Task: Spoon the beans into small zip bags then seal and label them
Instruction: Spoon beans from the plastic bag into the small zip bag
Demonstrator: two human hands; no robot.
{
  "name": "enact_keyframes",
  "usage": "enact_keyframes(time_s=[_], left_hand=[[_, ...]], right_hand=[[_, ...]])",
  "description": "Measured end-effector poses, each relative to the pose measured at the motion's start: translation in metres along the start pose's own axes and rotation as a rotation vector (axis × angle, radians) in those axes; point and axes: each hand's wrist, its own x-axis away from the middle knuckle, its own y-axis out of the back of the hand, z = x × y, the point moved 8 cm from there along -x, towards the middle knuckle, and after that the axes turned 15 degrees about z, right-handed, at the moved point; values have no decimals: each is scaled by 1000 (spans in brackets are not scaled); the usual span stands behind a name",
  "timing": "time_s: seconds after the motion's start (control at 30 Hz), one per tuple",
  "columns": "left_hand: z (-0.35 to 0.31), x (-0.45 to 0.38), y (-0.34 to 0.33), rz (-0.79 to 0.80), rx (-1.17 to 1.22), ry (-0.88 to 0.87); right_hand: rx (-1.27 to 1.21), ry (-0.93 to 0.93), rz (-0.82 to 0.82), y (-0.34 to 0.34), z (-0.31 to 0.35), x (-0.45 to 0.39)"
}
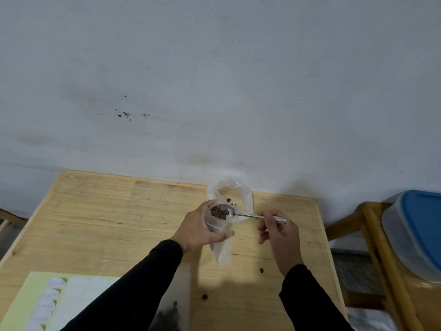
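My left hand (199, 229) holds a small clear zip bag (220, 247) by its open mouth, the bag hanging down over the wooden table (95, 218). My right hand (278, 231) grips the handle of a metal spoon (241, 214). The spoon's bowl carries several dark beans (219, 214) and sits right at the bag's mouth. Behind it a larger clear plastic bag (232, 192) lies open at the table's far edge with a few beans left inside.
A yellow label sheet (47, 299) lies at the near left. A filled clear bag with dark beans (173, 304) lies under my left forearm. Two stray beans (261, 270) rest on the wood. A wooden stand with a blue-lidded plastic box (415, 232) is right.
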Motion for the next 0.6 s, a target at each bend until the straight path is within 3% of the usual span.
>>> enact_keyframes(time_s=[0.2, 0.6], left_hand=[[6, 1, 0, 19, 23, 10], [-10, 8, 1, 34, 26, -56]], right_hand=[[32, 128, -91, 16, 17, -3], [173, -67, -135, 17, -52, -31]])
